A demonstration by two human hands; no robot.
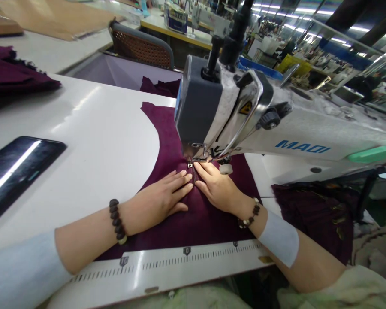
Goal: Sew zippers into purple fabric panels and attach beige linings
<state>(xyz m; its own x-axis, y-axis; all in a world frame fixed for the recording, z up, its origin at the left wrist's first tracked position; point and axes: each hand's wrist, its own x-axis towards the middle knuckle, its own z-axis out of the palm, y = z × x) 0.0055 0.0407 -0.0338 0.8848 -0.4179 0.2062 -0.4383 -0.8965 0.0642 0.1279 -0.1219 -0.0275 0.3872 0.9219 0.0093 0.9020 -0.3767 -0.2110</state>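
A dark purple fabric piece [221, 221] lies flat under the needle of a sewing machine [199, 98]. My left hand [162, 195] rests on it with fingers stretched toward a narrow dark strip [194, 175] that runs up to the presser foot [190, 164]. From the other side my right hand [218, 184] lies flat on the cloth, its index fingertip close beside the foot. Both hands press on the cloth from above and grip nothing. The needle tip itself is too small to make out.
A phone [22, 171] lies on the white table [106, 128] at left. Folded purple fabric [19, 71] sits at the far left, and more purple cloth [315, 214] hangs at right. A printed ruler [167, 264] follows the front edge. A chair [141, 45] stands behind.
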